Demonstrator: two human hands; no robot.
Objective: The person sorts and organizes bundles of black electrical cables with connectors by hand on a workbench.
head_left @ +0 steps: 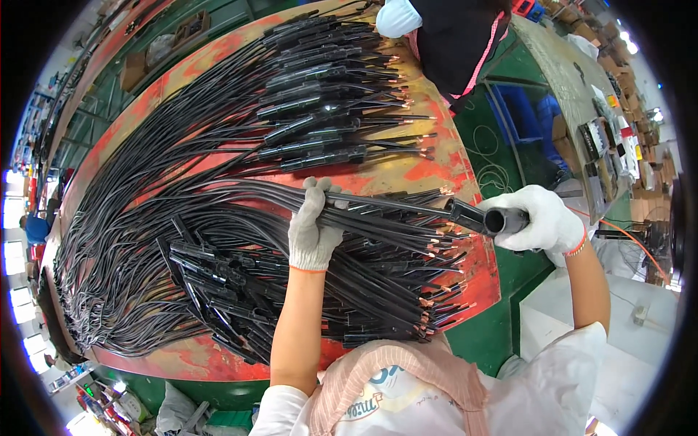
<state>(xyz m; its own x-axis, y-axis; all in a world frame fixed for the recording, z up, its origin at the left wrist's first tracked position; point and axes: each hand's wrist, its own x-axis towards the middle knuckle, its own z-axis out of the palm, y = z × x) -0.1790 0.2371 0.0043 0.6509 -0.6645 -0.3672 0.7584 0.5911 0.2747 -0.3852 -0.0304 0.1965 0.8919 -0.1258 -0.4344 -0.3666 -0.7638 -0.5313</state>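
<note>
My left hand (pixel 313 231), in a white knit glove, is closed around black cables (pixel 254 190) near their stripped ends. From it a single cable (pixel 392 206) runs right toward a black plastic tubular housing (pixel 465 212). My right hand (pixel 542 218), gloved too, grips that housing by its wide end, whose round opening faces up. The cable's tip is hidden at or inside the narrow end; I cannot tell which. Below lie more cables (pixel 392 280) with bare copper ends. A pile of loose black housings (pixel 218 280) rests beside my left forearm.
The worn red and yellow table (pixel 218 362) carries long bundles of cable (pixel 138 189) curving left. Rows of cables with housings fitted (pixel 320 116) lie across its far side. A person in black (pixel 458 43) is at the far edge. A blue crate (pixel 516 112) stands beyond the right end.
</note>
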